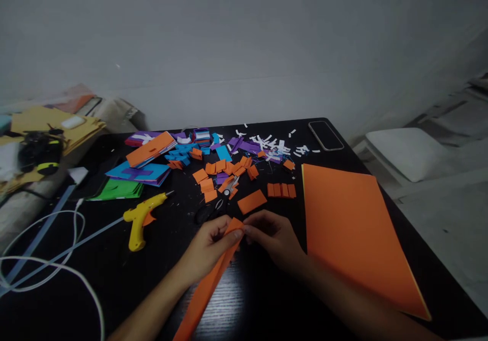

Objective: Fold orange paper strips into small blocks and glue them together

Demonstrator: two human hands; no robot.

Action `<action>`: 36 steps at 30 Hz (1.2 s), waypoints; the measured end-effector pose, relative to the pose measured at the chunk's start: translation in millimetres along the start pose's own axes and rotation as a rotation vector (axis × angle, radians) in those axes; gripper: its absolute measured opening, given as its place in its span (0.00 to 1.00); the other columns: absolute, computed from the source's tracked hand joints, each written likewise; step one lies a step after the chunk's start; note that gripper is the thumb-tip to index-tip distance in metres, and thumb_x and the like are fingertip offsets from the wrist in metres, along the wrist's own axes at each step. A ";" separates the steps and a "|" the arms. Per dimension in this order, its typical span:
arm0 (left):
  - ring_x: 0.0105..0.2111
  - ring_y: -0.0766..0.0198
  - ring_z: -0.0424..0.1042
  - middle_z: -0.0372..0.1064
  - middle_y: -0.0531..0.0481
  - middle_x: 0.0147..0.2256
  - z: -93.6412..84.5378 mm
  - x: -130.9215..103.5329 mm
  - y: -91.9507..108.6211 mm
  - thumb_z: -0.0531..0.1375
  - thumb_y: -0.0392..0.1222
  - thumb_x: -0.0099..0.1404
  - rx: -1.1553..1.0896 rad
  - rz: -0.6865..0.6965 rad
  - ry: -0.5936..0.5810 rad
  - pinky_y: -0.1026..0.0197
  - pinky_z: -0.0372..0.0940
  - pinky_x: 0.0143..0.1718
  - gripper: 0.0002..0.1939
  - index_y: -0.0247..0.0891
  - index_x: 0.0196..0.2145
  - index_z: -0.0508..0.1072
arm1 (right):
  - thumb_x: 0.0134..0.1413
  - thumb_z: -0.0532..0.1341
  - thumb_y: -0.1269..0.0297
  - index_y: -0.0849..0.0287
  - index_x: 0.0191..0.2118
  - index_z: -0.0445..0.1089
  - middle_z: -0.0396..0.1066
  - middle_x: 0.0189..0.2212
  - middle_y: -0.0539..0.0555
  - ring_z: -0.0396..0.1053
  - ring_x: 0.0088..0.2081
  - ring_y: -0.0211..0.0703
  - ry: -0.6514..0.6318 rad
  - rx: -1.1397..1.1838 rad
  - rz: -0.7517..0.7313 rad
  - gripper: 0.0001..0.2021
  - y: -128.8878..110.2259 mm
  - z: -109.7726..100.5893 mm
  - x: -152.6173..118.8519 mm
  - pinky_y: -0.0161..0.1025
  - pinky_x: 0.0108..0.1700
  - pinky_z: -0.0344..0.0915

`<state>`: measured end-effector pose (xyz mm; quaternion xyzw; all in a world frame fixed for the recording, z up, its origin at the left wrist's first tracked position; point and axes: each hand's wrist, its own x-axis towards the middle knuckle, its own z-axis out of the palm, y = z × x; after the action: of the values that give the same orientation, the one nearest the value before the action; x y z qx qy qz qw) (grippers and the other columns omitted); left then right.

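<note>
A long folded orange paper strip slants from the bottom edge up to the middle of the view. Around its upper part my left hand is closed, thumb on top. My right hand pinches the strip's upper right corner between thumb and fingertips. Just beyond the hands lie black-handled scissors, a flat orange paper piece and a row of folded orange pieces. More small folded orange pieces lie behind them.
To the left are a yellow glue gun, a white cable and stacked coloured papers. Large orange sheets lie at the right. A phone and white paper scraps are at the back of the black table.
</note>
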<state>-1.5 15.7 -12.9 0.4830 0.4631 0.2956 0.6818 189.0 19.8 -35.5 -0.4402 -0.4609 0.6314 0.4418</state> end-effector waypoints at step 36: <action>0.32 0.63 0.69 0.71 0.49 0.29 1.1 1.8 3.8 0.63 0.58 0.67 0.046 0.093 -0.008 0.63 0.63 0.36 0.22 0.35 0.31 0.76 | 0.52 0.73 0.55 0.58 0.34 0.78 0.79 0.27 0.51 0.77 0.30 0.42 -0.074 0.055 0.050 0.12 -6.2 0.4 -1.7 0.37 0.37 0.72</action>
<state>0.4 18.1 -9.9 0.5208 0.4438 0.3144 0.6580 189.9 19.3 -29.2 -0.4156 -0.4480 0.6707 0.4204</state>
